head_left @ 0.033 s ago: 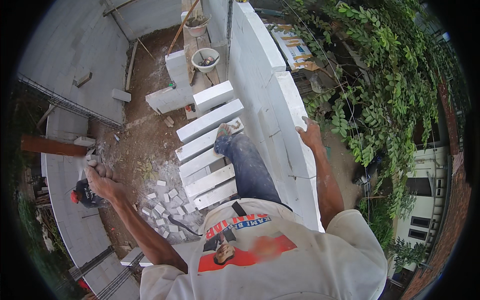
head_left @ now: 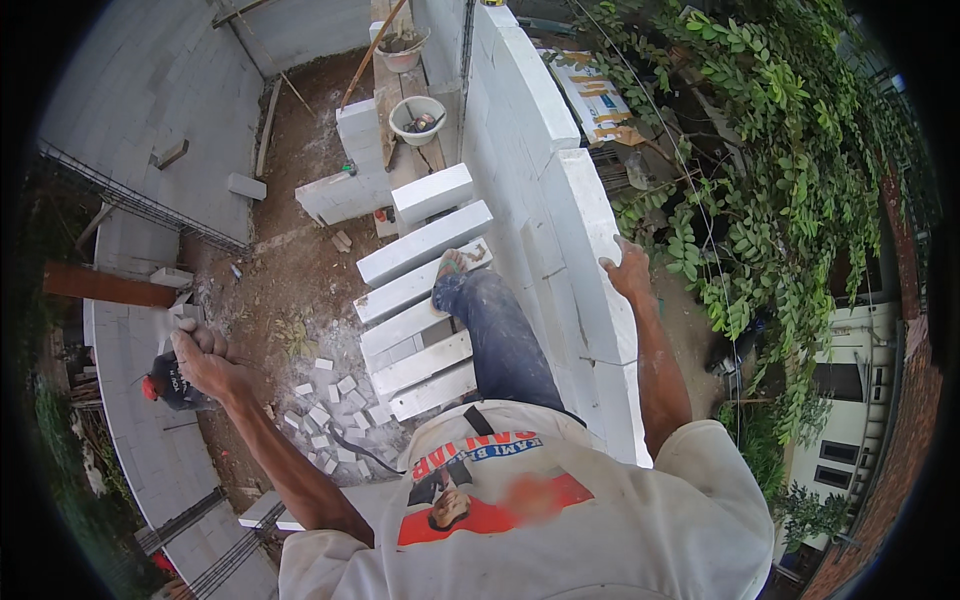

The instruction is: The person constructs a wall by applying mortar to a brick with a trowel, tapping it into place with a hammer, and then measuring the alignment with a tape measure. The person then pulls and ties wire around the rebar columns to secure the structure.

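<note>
I stand high on white blocks (head_left: pixel 425 240) laid side by side like planks, next to a white block wall (head_left: pixel 560 200). My right hand (head_left: pixel 630 270) rests on the top edge of the wall, fingers spread over the block. My left hand (head_left: pixel 205 360) is stretched out to the left in the air over the dirt floor, with its fingers curled. Whether it holds anything is unclear. My leg in blue jeans and my foot (head_left: pixel 452 268) stand on one of the laid blocks.
A white bucket (head_left: pixel 418 118) and a second tub (head_left: pixel 403 48) sit on a board by the wall. Far below are a person in a red cap (head_left: pixel 160 382), scattered white block pieces (head_left: pixel 330 400) and a brown beam (head_left: pixel 105 287). Green vines (head_left: pixel 780 150) hang beyond the wall.
</note>
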Motion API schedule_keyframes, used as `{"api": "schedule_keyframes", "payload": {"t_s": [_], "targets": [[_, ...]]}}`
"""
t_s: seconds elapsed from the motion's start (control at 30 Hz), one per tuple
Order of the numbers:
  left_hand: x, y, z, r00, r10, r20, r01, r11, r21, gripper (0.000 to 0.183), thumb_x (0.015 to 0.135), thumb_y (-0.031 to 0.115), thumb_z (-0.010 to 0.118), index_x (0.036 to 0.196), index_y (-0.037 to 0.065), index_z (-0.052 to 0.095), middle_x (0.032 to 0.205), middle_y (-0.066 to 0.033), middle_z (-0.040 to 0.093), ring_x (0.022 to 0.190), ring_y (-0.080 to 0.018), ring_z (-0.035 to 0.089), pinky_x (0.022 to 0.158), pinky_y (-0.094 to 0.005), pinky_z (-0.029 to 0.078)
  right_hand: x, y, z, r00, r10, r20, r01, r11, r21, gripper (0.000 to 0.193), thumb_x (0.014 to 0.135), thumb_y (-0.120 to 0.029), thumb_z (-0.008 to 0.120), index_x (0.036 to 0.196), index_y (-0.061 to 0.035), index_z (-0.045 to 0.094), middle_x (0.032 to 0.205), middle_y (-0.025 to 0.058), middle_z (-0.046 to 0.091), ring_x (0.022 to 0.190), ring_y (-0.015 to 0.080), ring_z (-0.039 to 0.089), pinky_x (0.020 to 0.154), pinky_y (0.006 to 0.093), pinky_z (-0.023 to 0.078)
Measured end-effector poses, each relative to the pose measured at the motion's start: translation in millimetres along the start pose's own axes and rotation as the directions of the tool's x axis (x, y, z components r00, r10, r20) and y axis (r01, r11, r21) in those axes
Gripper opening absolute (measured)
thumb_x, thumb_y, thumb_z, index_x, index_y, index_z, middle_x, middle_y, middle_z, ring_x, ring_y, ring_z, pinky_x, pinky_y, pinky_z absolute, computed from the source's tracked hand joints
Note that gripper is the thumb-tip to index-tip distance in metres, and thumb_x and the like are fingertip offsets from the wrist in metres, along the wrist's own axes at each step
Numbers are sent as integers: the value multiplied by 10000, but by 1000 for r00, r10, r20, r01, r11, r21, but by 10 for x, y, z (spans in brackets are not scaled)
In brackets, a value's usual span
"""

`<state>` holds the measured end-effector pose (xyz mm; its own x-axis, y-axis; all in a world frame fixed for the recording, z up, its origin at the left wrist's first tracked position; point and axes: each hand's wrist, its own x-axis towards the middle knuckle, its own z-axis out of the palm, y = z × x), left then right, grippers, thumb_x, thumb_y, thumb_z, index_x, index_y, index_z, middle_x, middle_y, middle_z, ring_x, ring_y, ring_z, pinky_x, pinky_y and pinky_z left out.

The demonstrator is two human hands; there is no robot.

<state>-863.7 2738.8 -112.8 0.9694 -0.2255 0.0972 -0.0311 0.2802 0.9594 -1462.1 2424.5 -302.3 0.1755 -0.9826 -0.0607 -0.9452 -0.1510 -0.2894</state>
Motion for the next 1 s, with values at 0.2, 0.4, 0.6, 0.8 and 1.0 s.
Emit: {"api": "schedule_keyframes", "payload": {"t_s": [0.2,0.4,0.6,0.8,1.0], "targets": [[527,-693,164,997,-75,-16,77,991,109,295,1090,346,501,1015,73,579,637,91,314,467,-20,256,360,-230,203,657,-294,282,973,204,108,-179,963,-203,782,906,-343,783,1586,-249,408,1591,230,363,1426,455,404,1135,569,420],[1091,-1579,833,980,-198,-7,187,916,355,320,1075,374,520,996,72,588,615,85,328,457,-20,259,390,-233,189,846,-54,833,941,195,276,-124,958,-257,840,892,-336,788,1594,-130,374,1562,276,364,1418,466,407,1163,544,393],[1843,-2211,2113,945,-286,155,224,917,330,312,1095,353,516,949,85,583,613,84,336,466,-23,265,407,-237,186,974,-362,790,900,324,293,-249,931,-267,886,857,-337,813,1560,-29,371,1540,301,349,1423,480,371,1179,548,363],[2387,-2292,3300,869,-298,395,22,821,570,281,1102,293,524,903,99,563,692,92,392,578,-9,323,500,-232,247,1167,-568,586,830,400,388,-342,915,-213,1044,777,-388,863,1576,6,318,1592,363,249,1458,540,293,1206,565,325],[2574,-2203,3316,785,-311,536,-131,762,634,293,1111,262,515,910,57,575,823,40,497,769,-73,440,661,-273,389,1301,-573,481,764,440,472,-424,894,-147,1083,753,-428,869,1577,9,319,1618,386,193,1461,562,309,1197,574,346]]}}
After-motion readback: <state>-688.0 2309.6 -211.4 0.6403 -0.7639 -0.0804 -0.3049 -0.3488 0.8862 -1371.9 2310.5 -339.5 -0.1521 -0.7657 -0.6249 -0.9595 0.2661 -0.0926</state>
